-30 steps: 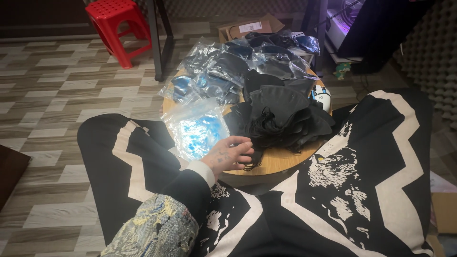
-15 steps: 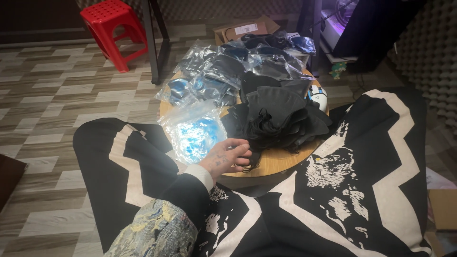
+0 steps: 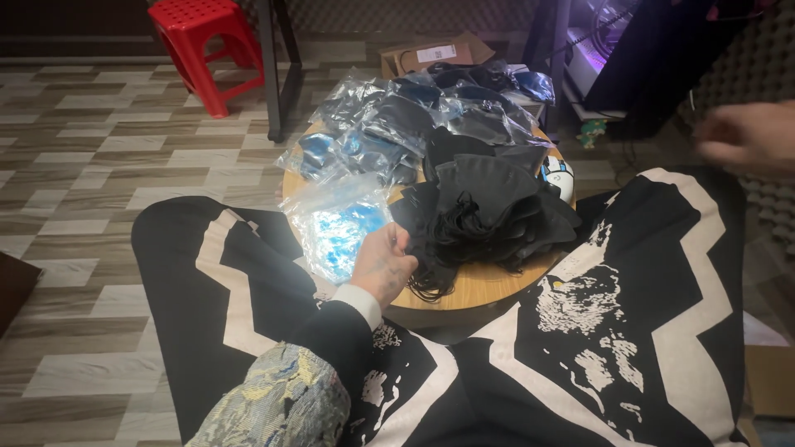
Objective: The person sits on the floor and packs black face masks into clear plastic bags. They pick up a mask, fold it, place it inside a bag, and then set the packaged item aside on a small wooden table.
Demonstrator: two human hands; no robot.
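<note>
Head view looks down over our lap at a small round wooden table heaped with black face masks. Our left hand rests at the near-left edge of that heap, fingers curled and pinching the edge of one black mask where the pile meets a clear plastic bag with something blue inside. Our right hand is up at the far right of the frame, blurred — we cannot tell whether it is spread or closed, and it holds nothing we can make out.

To lift one mask cleanly, we judge it best to grip only the top layer near its fold and draw it sideways, since the thin ear loops trail over the table's near rim in a tangle and would likely drag neighbours along. A free hand pressing down on the heap would help.

The masks are soft matte fabric, folded into curved, beak-like shapes, stacked loosely. Behind them lie more crinkled transparent bags, glossy and catching light, dark contents inside. The table top is smooth pale wood. Our trousers are black with cream zigzag bands — on the floor beyond stands a red plastic stool.
</note>
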